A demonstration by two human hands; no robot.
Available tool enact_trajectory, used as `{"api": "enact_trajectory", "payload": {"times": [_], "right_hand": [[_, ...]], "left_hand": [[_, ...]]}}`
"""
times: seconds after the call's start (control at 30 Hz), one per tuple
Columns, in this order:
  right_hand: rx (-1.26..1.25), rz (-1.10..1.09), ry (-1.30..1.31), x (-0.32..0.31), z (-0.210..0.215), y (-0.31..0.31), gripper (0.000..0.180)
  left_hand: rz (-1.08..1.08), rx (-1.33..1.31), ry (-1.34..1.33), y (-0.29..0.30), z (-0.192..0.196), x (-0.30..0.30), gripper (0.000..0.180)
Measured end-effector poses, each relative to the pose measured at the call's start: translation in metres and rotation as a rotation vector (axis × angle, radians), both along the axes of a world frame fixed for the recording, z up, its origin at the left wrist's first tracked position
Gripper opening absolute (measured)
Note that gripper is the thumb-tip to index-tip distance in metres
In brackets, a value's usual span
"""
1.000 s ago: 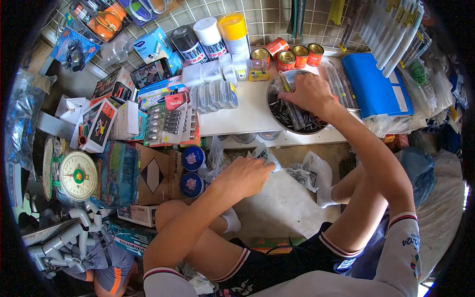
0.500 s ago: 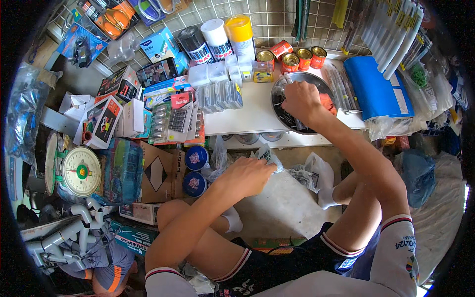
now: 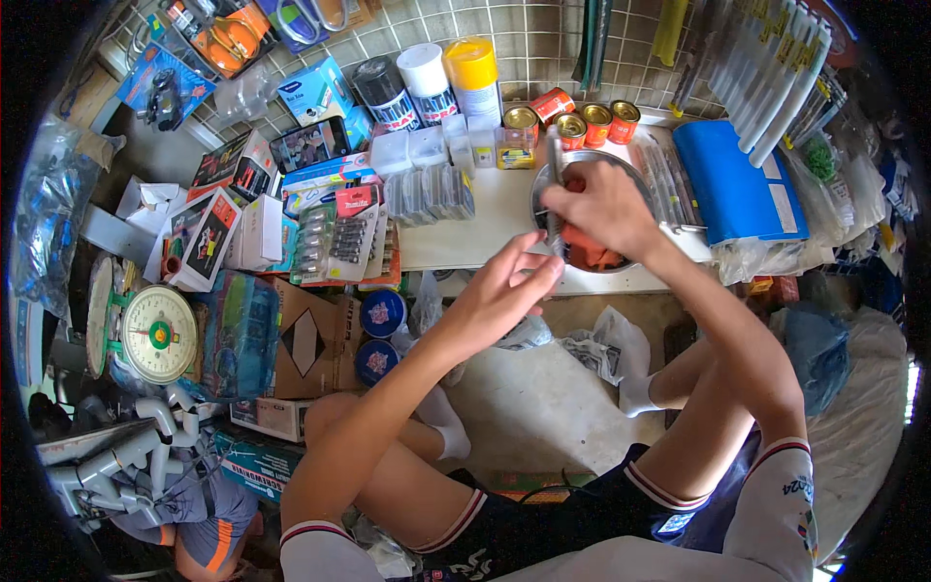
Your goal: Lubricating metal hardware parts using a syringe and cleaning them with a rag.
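Observation:
My right hand (image 3: 609, 209) is closed round a long, slim grey metal rod (image 3: 554, 155), held lengthwise above the left part of a round metal bowl (image 3: 644, 189). What kind of tool the rod is, I cannot make out. Beneath that hand, an orange-red thing (image 3: 592, 252) shows inside the bowl. My left hand (image 3: 499, 296) is raised just in front of the bowl with fingers and thumb apart, close to the rod's lower end. Whether its fingertips touch the rod is unclear. Below it lies a clear plastic bag (image 3: 527, 335).
Behind the bowl stand small orange cans (image 3: 596, 121) and spray cans (image 3: 422, 82). Clear plastic cases (image 3: 427, 194) and packaged bits sit on the white shelf (image 3: 465, 241); a blue folder (image 3: 742, 182) lies at right. A dial scale (image 3: 160, 335) stands at left. Another person (image 3: 208, 533) shows lower left.
My right hand has lifted out of the bowl with the grey rod. My left hand has left the plastic bag and moved up towards the rod, its fingers spreading.

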State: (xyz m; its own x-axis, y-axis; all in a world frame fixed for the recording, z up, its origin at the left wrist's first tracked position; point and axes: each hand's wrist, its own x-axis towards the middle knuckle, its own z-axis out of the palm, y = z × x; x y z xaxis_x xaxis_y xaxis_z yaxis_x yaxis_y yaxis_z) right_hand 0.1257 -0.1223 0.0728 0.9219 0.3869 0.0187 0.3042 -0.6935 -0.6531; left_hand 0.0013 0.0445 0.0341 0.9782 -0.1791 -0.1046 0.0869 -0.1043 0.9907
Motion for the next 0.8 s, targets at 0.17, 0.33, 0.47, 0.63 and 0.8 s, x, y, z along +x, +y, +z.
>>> {"api": "enact_trajectory", "payload": {"times": [0.17, 0.33, 0.47, 0.63, 0.8], "right_hand": [[0.206, 0.159, -0.02, -0.021, -0.002, 0.008, 0.043], [0.576, 0.014, 0.078, 0.018, 0.0, -0.02, 0.04], [0.731, 0.13, -0.047, -0.009, -0.002, -0.014, 0.024], [0.271, 0.447, -0.858, -0.036, -0.011, 0.006, 0.018], [0.273, 0.101, -0.298, -0.003, -0.005, 0.0, 0.03]], "left_hand": [[0.039, -0.225, 0.047, 0.003, 0.005, -0.001, 0.035], [0.18, -0.11, 0.145, 0.001, 0.009, 0.001, 0.032], [0.168, 0.13, 0.107, -0.007, 0.001, -0.003, 0.032], [0.09, -0.004, 0.088, -0.008, -0.005, -0.016, 0.03], [0.13, -0.203, 0.241, -0.013, 0.015, -0.015, 0.032]]}}
